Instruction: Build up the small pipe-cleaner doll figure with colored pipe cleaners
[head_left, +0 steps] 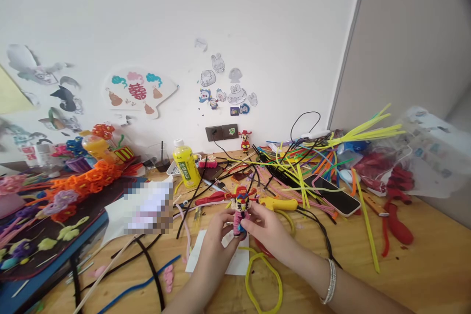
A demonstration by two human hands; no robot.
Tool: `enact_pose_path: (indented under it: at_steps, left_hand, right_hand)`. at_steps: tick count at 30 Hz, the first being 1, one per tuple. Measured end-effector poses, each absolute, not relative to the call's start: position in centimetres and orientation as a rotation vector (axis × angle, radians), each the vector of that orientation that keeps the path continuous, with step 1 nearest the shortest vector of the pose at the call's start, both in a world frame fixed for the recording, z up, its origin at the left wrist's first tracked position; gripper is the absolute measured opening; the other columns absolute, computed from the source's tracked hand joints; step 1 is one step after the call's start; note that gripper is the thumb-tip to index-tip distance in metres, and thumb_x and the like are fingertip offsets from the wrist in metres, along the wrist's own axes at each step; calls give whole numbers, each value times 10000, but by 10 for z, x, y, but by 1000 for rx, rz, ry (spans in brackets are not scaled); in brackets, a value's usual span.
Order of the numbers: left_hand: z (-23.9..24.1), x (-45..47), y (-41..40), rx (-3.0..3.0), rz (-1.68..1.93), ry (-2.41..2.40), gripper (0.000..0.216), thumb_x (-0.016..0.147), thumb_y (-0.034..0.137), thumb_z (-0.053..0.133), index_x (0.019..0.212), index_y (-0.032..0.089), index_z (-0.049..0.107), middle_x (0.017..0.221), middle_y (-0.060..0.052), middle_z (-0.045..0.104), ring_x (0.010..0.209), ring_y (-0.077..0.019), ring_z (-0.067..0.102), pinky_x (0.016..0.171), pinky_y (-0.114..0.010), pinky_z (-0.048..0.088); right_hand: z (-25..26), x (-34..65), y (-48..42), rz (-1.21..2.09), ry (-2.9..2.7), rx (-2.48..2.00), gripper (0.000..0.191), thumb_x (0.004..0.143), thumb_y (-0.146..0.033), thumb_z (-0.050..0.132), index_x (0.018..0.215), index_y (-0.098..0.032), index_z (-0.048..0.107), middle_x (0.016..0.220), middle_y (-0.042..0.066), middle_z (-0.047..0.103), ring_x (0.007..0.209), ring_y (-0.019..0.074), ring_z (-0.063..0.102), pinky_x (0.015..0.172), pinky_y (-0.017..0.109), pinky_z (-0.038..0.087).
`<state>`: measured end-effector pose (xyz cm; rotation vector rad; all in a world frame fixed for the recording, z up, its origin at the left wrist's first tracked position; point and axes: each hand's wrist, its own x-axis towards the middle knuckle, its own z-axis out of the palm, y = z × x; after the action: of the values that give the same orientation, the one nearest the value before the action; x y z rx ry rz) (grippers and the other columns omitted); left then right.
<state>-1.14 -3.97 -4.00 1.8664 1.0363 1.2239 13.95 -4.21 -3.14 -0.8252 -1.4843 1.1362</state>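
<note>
Between my two hands a small pipe-cleaner doll (242,208) stands upright over the desk. It has a red hat, a pale face with dark marks and a pink body with a bit of blue. My left hand (220,235) pinches its lower side from the left. From the right, my right hand (262,225) grips the body, thumb across its front. Below them lies a white sheet of paper (200,250). A yellow glue gun (278,204) rests just behind my right hand. In front, a yellow pipe cleaner (247,284) forms a loop on the desk.
Loose pipe cleaners (290,167) are heaped at the back right, beside a phone (333,195). A yellow drink bottle (186,164) stands at the back. Orange pipe-cleaner flowers (84,181) fill the left side. A similar red-hatted doll (245,141) stands against the wall.
</note>
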Motion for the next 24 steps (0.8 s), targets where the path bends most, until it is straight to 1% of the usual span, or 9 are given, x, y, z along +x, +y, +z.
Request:
enact_pose_path:
  at_steps: [4, 6, 8, 11, 14, 19, 24]
  left_hand:
    - [-44, -11, -36, 1767, 1185, 1040, 183, 662, 80, 574, 789, 192, 505, 971, -42, 552, 937, -173, 571, 814, -391, 524]
    - [-47, -11, -35, 1742, 1173, 1042, 194, 646, 64, 571, 770, 192, 493, 948, -28, 552, 912, -163, 574, 802, -388, 531]
    - [-47, -10, -34, 1740, 1159, 1048, 195, 640, 65, 569, 759, 193, 484, 917, -16, 551, 876, -151, 579, 800, -382, 531]
    - [-45, -9, -35, 1769, 1145, 1086, 199, 640, 84, 582, 772, 195, 484, 865, -3, 557, 831, -147, 586, 796, -383, 527]
    - [-43, -10, -37, 1826, 1118, 1105, 225, 634, 105, 610, 809, 199, 503, 866, -4, 574, 847, -162, 586, 806, -396, 518]
    - [-43, -15, -38, 1879, 1075, 1073, 157, 729, 172, 565, 875, 200, 515, 912, -26, 582, 876, -166, 579, 820, -393, 508]
    - [-43, -16, -38, 1832, 1059, 1025, 86, 787, 224, 520, 863, 188, 504, 922, -44, 560, 874, -157, 573, 789, -361, 526]
  right_hand:
    - [-35, 141, -36, 1117, -1531, -856, 200, 810, -275, 500, 947, -165, 596, 891, 43, 642, 846, 176, 595, 769, 312, 480]
    - [-39, 143, -33, 1144, -1560, -888, 175, 783, -238, 520, 915, -159, 605, 876, 40, 648, 840, 180, 600, 771, 319, 481]
    - [-42, 144, -30, 1193, -1576, -916, 198, 735, -186, 555, 925, -160, 603, 881, 35, 656, 832, 183, 610, 753, 317, 490]
    - [-45, 144, -29, 1217, -1580, -948, 270, 689, -133, 576, 956, -169, 595, 908, 28, 664, 849, 185, 617, 748, 313, 496]
    - [-45, 144, -29, 1199, -1588, -961, 245, 694, -130, 573, 933, -173, 602, 900, 22, 669, 854, 184, 619, 767, 320, 494]
    - [-46, 143, -29, 1176, -1584, -971, 229, 705, -142, 572, 929, -167, 611, 936, 30, 669, 889, 187, 613, 808, 329, 479]
    - [-49, 142, -29, 1121, -1588, -998, 207, 712, -150, 569, 911, -170, 623, 912, 31, 672, 861, 189, 615, 780, 320, 486]
